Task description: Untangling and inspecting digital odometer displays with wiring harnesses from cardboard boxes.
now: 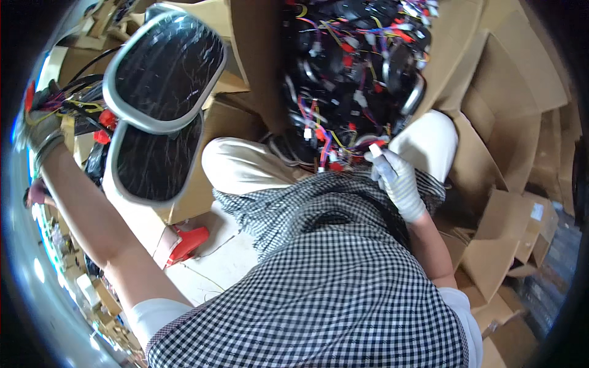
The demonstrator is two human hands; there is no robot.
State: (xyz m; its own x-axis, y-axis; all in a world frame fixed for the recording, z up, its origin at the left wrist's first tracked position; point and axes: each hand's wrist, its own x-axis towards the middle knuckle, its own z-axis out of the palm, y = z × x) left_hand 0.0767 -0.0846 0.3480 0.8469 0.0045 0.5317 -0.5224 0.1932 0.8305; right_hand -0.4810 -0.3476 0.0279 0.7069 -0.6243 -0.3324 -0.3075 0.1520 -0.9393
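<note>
My left hand (43, 132), in a pale glove, reaches out to the far left. Its fingers are closed on a bundle of coloured wires (76, 101), partly lost at the picture's rim. Beside it, red connectors (105, 126) hang near two rounded dark glossy panels with pale grey rims; the upper panel (169, 67) overlaps the lower panel (156, 162). My right hand (402, 187), also gloved, is over my lap, shut on a small white-tipped object (375, 149) whose kind I cannot make out.
Ahead of my knees, a large cardboard box (451, 73) holds a heap of black parts with tangled wires (356, 80). Open cartons (503, 233) crowd the right side. A red plastic thing (187, 244) lies on the pale floor at left. Another person (38, 193) shows at the left edge.
</note>
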